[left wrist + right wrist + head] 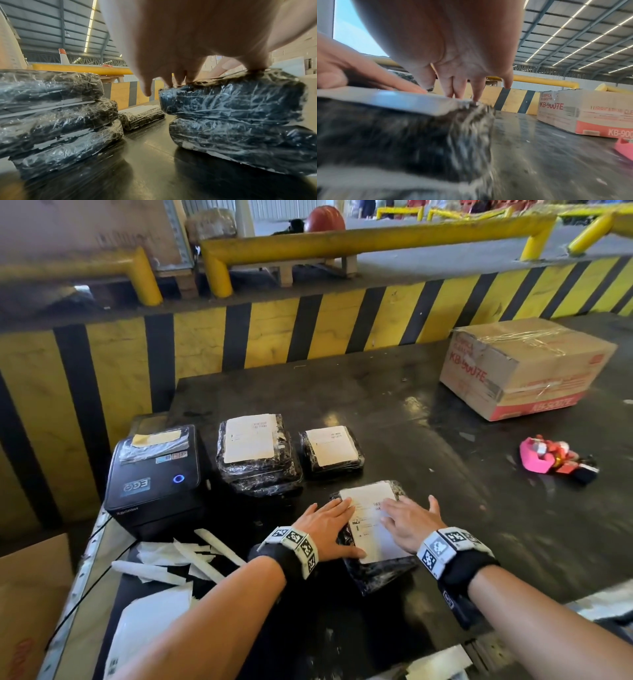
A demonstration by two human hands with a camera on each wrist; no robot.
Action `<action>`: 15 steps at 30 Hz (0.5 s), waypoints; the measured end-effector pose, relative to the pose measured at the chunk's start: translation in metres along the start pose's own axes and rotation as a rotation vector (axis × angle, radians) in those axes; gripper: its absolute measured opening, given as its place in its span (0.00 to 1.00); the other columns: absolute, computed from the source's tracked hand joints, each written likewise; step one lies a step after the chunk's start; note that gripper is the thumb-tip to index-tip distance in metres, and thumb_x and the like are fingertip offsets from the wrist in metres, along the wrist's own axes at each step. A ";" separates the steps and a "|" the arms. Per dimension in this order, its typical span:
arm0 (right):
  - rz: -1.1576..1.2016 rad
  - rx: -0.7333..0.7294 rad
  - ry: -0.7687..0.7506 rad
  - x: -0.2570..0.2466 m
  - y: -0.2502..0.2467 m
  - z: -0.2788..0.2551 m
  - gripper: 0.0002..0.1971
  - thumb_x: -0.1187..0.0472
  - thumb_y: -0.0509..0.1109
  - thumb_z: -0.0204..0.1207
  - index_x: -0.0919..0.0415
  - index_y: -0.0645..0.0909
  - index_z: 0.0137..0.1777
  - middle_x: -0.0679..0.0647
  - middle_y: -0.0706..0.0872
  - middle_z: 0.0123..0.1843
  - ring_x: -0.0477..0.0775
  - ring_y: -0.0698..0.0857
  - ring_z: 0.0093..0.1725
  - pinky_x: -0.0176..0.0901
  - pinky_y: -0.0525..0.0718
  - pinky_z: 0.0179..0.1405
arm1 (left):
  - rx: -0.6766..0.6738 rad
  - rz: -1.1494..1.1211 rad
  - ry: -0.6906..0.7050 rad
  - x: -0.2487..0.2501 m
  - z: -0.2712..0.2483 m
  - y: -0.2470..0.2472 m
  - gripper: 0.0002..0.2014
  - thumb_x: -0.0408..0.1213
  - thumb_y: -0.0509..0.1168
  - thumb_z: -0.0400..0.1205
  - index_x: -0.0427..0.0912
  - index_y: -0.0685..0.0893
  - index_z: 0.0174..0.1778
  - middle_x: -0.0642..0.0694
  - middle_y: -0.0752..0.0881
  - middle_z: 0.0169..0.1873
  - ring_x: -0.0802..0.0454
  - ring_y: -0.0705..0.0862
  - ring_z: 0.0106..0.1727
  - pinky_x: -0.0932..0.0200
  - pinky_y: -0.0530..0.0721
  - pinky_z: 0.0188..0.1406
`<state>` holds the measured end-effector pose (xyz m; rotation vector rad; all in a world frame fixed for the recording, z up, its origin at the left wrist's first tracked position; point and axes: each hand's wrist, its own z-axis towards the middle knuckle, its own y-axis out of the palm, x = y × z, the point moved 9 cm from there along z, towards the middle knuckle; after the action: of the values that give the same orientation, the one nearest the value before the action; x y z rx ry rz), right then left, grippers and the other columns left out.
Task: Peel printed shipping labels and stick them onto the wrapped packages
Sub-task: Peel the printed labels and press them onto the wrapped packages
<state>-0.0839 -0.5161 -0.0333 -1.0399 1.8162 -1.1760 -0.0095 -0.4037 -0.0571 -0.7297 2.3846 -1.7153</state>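
Note:
A black film-wrapped package (380,571) (240,121) (402,135) lies near me on the dark table, with a white shipping label (371,522) (412,100) on top. My left hand (329,529) (171,75) lies flat with straight fingers on the label's left edge. Beside it my right hand (407,522) (462,86) presses flat on the label's right half. Two more wrapped packages (258,455) (330,451) stand behind, each bearing a white label. The taller stack (56,121) shows at the left in the left wrist view.
A black label printer (156,479) sits at the left, with peeled white backing strips (185,558) in front of it. A taped cardboard box (524,368) (585,112) stands far right. Near it lies a pink item with red bits (551,457). A yellow-black striped barrier (308,330) runs behind the table.

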 end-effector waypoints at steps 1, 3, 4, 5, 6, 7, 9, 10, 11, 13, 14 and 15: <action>-0.005 0.000 -0.026 -0.009 -0.002 0.000 0.22 0.50 0.43 0.85 0.50 0.66 0.76 0.42 0.64 0.80 0.48 0.58 0.81 0.74 0.43 0.77 | -0.003 -0.002 0.001 0.000 0.000 0.000 0.51 0.73 0.56 0.73 0.46 0.45 0.84 0.52 0.42 0.84 0.54 0.43 0.84 0.39 0.47 0.83; -0.014 -0.027 -0.117 -0.032 0.007 -0.003 0.22 0.49 0.43 0.85 0.48 0.63 0.77 0.42 0.61 0.82 0.48 0.57 0.82 0.73 0.42 0.77 | 0.000 -0.009 0.004 0.000 0.001 0.001 0.52 0.73 0.57 0.73 0.47 0.45 0.84 0.52 0.42 0.84 0.54 0.43 0.84 0.38 0.47 0.82; -0.018 -0.045 -0.156 -0.042 0.014 -0.007 0.23 0.48 0.42 0.85 0.47 0.60 0.79 0.42 0.58 0.83 0.48 0.55 0.83 0.73 0.41 0.78 | 0.005 -0.012 0.005 0.000 0.001 0.001 0.51 0.73 0.58 0.73 0.47 0.45 0.84 0.53 0.42 0.84 0.54 0.43 0.85 0.38 0.48 0.82; -0.019 -0.054 -0.178 -0.047 0.021 -0.012 0.24 0.48 0.42 0.85 0.48 0.58 0.80 0.41 0.55 0.84 0.47 0.53 0.83 0.72 0.40 0.78 | 0.009 -0.015 0.004 0.001 0.001 0.001 0.51 0.72 0.58 0.73 0.47 0.45 0.84 0.53 0.42 0.84 0.54 0.43 0.85 0.38 0.48 0.83; -0.015 -0.047 -0.183 -0.047 0.025 -0.017 0.24 0.48 0.42 0.85 0.48 0.56 0.81 0.40 0.53 0.84 0.46 0.52 0.83 0.72 0.40 0.79 | 0.011 -0.018 0.003 0.001 0.000 0.002 0.51 0.72 0.58 0.73 0.47 0.45 0.84 0.53 0.42 0.84 0.54 0.43 0.84 0.39 0.48 0.83; -0.008 -0.031 -0.176 -0.042 0.027 -0.021 0.25 0.48 0.41 0.85 0.47 0.54 0.82 0.39 0.51 0.84 0.45 0.50 0.83 0.70 0.39 0.79 | 0.011 -0.020 -0.001 0.001 0.000 0.002 0.51 0.72 0.58 0.73 0.47 0.45 0.84 0.53 0.42 0.84 0.55 0.42 0.84 0.39 0.47 0.83; 0.001 -0.016 -0.150 -0.023 0.028 -0.028 0.25 0.47 0.39 0.85 0.43 0.49 0.82 0.35 0.47 0.83 0.43 0.48 0.83 0.69 0.37 0.78 | 0.001 -0.031 -0.010 0.000 -0.001 0.004 0.52 0.73 0.58 0.73 0.46 0.44 0.84 0.53 0.41 0.84 0.55 0.41 0.84 0.39 0.46 0.83; 0.000 -0.017 -0.132 -0.012 0.028 -0.030 0.25 0.47 0.38 0.85 0.42 0.48 0.82 0.34 0.46 0.83 0.43 0.47 0.83 0.69 0.37 0.78 | -0.007 -0.039 -0.011 0.000 -0.002 0.005 0.52 0.73 0.58 0.73 0.47 0.43 0.84 0.53 0.40 0.84 0.55 0.41 0.84 0.40 0.46 0.83; -0.001 -0.014 -0.112 -0.002 0.028 -0.032 0.24 0.47 0.38 0.85 0.41 0.48 0.82 0.34 0.46 0.83 0.43 0.48 0.83 0.70 0.37 0.78 | -0.009 -0.041 -0.011 0.001 -0.002 0.005 0.52 0.73 0.58 0.73 0.47 0.43 0.84 0.53 0.40 0.84 0.55 0.40 0.84 0.40 0.46 0.83; 0.000 -0.001 -0.068 0.014 0.025 -0.033 0.24 0.48 0.40 0.86 0.41 0.52 0.81 0.34 0.49 0.83 0.45 0.50 0.83 0.71 0.39 0.78 | -0.011 -0.037 -0.009 0.002 -0.002 0.004 0.52 0.72 0.58 0.73 0.47 0.42 0.84 0.53 0.40 0.84 0.54 0.40 0.84 0.40 0.46 0.83; -0.002 0.007 -0.048 0.017 0.022 -0.033 0.23 0.49 0.41 0.86 0.42 0.54 0.81 0.35 0.51 0.83 0.46 0.51 0.83 0.71 0.40 0.78 | -0.015 -0.033 -0.009 0.003 -0.003 0.004 0.52 0.72 0.58 0.73 0.46 0.42 0.84 0.52 0.39 0.84 0.54 0.40 0.84 0.40 0.46 0.83; -0.002 0.017 -0.035 0.016 0.019 -0.032 0.23 0.49 0.41 0.86 0.43 0.56 0.80 0.36 0.53 0.83 0.46 0.52 0.83 0.71 0.40 0.78 | -0.018 -0.028 -0.010 0.003 -0.003 0.004 0.52 0.72 0.57 0.73 0.46 0.42 0.84 0.52 0.39 0.84 0.54 0.40 0.84 0.40 0.46 0.83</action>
<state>-0.1231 -0.5147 -0.0431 -1.0465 1.7751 -1.1654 -0.0146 -0.4017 -0.0590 -0.7762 2.3978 -1.6983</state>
